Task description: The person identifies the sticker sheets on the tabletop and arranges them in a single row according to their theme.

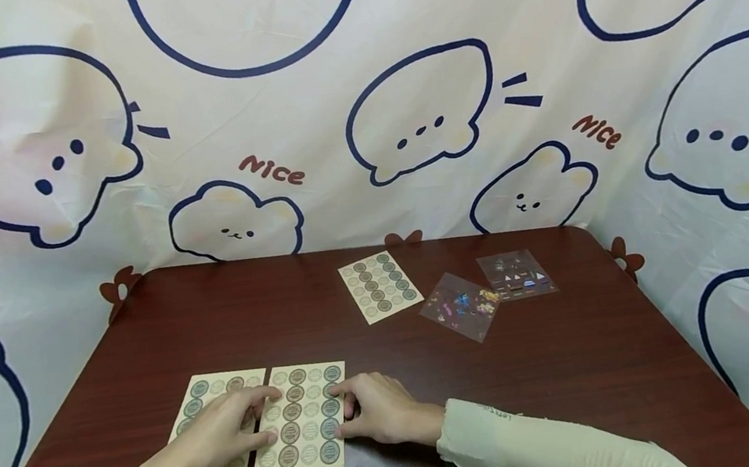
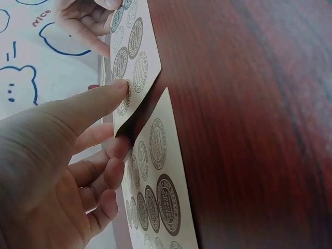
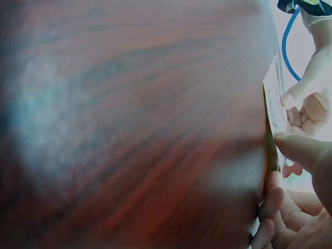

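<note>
Sheet (image 1: 310,423), one, pinched at both long edges
Head: sheet low over the table (image 1: 542,369), just right of a second sheet (image 1: 217,384); left hand (image 1: 219,435) and right hand (image 1: 387,409) nearly closed, each gripping one edge. Left wrist: thumb on top, edge raised; a light, even pinch should prevent creasing. Right wrist: thumb above, fingers below the edge; both sides best kept level, clear of the second sheet.

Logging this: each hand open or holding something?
Left hand: holds a sticker sheet by its left edge.
Right hand: holds the same sheet by its right edge.
</note>
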`<state>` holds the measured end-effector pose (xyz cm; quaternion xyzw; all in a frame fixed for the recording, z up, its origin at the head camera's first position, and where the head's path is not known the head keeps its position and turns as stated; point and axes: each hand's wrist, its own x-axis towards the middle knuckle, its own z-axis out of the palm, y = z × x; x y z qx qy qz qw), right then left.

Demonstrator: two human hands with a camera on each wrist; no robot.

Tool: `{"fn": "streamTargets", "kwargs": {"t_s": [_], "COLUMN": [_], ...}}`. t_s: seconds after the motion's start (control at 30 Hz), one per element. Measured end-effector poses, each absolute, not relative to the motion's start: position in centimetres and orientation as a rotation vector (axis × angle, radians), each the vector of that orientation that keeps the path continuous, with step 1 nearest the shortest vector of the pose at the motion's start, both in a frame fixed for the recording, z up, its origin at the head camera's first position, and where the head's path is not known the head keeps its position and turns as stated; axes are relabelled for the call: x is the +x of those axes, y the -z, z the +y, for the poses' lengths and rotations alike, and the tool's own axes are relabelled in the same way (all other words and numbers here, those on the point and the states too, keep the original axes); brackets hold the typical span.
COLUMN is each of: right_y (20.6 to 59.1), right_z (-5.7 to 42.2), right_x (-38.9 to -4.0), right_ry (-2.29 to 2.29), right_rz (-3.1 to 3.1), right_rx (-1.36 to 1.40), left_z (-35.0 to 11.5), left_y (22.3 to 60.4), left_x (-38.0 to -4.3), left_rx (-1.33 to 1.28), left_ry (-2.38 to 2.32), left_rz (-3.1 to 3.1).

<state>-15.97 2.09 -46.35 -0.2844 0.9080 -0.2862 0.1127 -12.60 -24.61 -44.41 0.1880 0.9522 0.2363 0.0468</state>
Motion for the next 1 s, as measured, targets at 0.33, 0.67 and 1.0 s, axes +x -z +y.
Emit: {"fn": "streamTargets", "kwargs": {"t_s": [0.33, 0.67, 1.0], "right_y": [46.33, 46.45, 46.61], "right_z": [1.76, 1.85, 1.72], "right_x": [-15.97, -16.35, -16.5], "right_ry": [0.737, 0.753, 0.774], "right_rz": [2.691, 2.672, 2.649], "right_rx": [-0.901, -0.923, -0.934], "left_z": [-24.92, -25.05, -25.14], "left_y": [44.88, 44.93, 45.17], "left_x": [-12.55, -12.95, -12.99], "left_rx": [0.609, 0.632, 0.59], "left_ry": [-0.715, -0.712, -0.749], "left_rz": [2.915, 2.915, 2.884]}}
